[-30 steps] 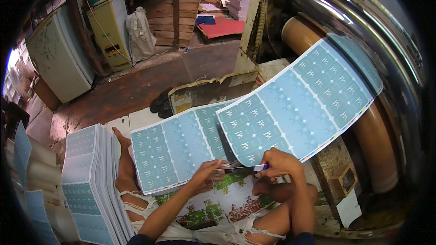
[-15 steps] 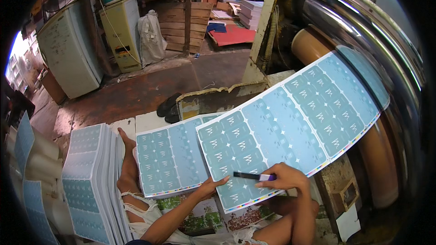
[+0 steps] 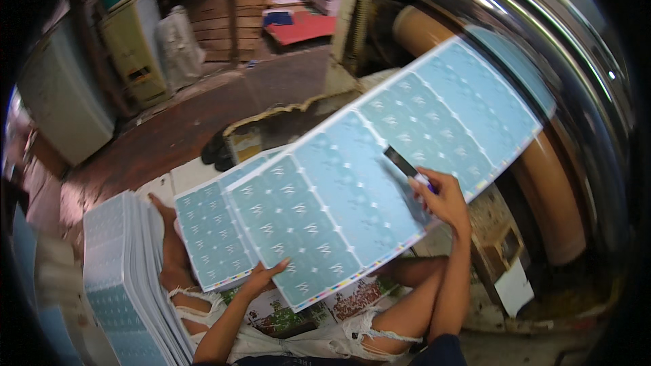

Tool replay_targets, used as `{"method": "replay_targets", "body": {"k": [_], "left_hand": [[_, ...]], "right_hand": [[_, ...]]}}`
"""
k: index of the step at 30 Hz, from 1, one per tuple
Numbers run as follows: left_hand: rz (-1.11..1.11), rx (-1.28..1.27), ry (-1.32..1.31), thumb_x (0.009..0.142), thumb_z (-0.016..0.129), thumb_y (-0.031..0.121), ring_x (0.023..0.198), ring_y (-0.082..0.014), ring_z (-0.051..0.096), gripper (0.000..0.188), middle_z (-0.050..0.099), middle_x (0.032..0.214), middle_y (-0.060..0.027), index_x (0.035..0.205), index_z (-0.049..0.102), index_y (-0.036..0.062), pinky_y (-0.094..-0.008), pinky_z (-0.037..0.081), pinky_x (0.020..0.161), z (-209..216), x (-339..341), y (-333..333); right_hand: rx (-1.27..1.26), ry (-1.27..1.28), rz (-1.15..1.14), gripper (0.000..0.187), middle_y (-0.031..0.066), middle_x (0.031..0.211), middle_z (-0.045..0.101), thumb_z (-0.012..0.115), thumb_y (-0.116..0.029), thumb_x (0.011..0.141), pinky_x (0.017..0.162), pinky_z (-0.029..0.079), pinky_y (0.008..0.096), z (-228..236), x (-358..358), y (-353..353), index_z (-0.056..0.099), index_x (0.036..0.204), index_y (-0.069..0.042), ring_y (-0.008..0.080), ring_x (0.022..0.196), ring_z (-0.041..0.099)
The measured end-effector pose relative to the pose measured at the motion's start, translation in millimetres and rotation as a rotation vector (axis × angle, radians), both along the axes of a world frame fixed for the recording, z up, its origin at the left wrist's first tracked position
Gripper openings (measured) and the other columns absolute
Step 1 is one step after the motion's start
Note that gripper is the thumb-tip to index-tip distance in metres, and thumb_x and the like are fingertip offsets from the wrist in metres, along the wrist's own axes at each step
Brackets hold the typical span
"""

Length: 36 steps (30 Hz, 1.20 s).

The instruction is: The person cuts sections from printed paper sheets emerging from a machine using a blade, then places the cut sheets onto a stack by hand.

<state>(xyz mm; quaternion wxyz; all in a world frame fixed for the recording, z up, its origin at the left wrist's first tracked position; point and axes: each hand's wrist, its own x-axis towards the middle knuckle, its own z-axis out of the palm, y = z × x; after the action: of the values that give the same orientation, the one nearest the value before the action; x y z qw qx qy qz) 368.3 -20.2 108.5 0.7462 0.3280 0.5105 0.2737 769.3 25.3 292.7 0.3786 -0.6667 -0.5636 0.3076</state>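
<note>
Blue-green printed sheet (image 3: 346,163) slopes across the person's lap, its far end up against the brown roller (image 3: 434,27) and the shiny metal cylinders (image 3: 522,24), which seem to bear that end while its near end overlaps other printed sheets (image 3: 207,230). The left hand (image 3: 256,280) is at the sheet's near left edge, a digit laid over the top, probably to steady that corner; whether its grip closes underneath is hidden, so I cannot tell. The right hand (image 3: 444,198) has its grip closed around the purple-and-white handle of a flat, dark-ended tool (image 3: 401,162), held aslant with the dark end reaching over the paper, perhaps so the wrist clears the sheet's long edge. Contact between tool and paper cannot be made out.

Beneath, a green-and-red patterned surface (image 3: 281,313) shows between the legs. Beside the person's left leg a thick sheaf (image 3: 105,261) bends over its support, seemingly kept within arm's reach. Farther off are a pale sack (image 3: 180,47) and a red panel (image 3: 308,29).
</note>
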Motion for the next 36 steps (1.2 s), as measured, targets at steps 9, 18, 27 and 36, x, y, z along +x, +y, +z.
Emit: {"method": "replay_targets", "body": {"k": [9,18,27,36], "left_hand": [[0.051,0.097,0.003,0.085,0.075,0.019,0.118,-0.0207,0.051,0.071,0.054,0.129,-0.0088,0.141,0.035,-0.0001,-0.0340,0.039,0.103,-26.2,-49.9,3.2],[0.021,-0.077,-0.009,0.086,0.072,0.013,0.111,-0.0198,0.054,0.066,0.055,0.124,-0.0079,0.140,0.036,0.0024,-0.0354,0.047,0.093,0.3,-118.6,-15.4],[0.084,-0.156,-0.017,0.085,0.073,0.011,0.104,-0.0226,0.060,0.055,0.062,0.116,-0.0120,0.132,0.048,-0.0028,-0.0358,0.050,0.088,20.1,-147.7,-38.1],[0.129,-0.086,0.050,0.085,0.074,0.012,0.111,-0.0268,0.058,0.063,0.059,0.123,-0.0176,0.137,0.042,-0.0049,-0.0393,0.048,0.095,35.3,-136.8,-54.6]], "right_hand": [[0.622,-0.031,-0.798,0.032,0.0029,0.063,0.060,0.059,-0.027,0.097,0.040,0.035,0.0231,27.4,112.6,-5.1,0.068,0.116,-0.003,0.0050,0.044,0.046],[0.518,-0.031,-0.901,0.036,0.0048,0.067,0.063,0.056,-0.028,0.097,0.037,0.037,0.0238,6.9,223.1,-24.4,0.063,0.121,-0.003,0.0069,0.044,0.049],[0.374,0.072,-0.770,0.035,0.0029,0.063,0.057,0.062,-0.031,0.095,0.043,0.037,0.0243,-6.5,192.0,-22.0,0.066,0.115,-0.003,0.0068,0.048,0.048],[0.607,-1.094,-0.369,0.070,0.0110,0.117,0.054,0.067,0.011,0.067,0.075,0.051,0.0416,40.8,224.4,-50.4,0.057,0.131,-0.015,0.0314,0.093,0.062]]}}
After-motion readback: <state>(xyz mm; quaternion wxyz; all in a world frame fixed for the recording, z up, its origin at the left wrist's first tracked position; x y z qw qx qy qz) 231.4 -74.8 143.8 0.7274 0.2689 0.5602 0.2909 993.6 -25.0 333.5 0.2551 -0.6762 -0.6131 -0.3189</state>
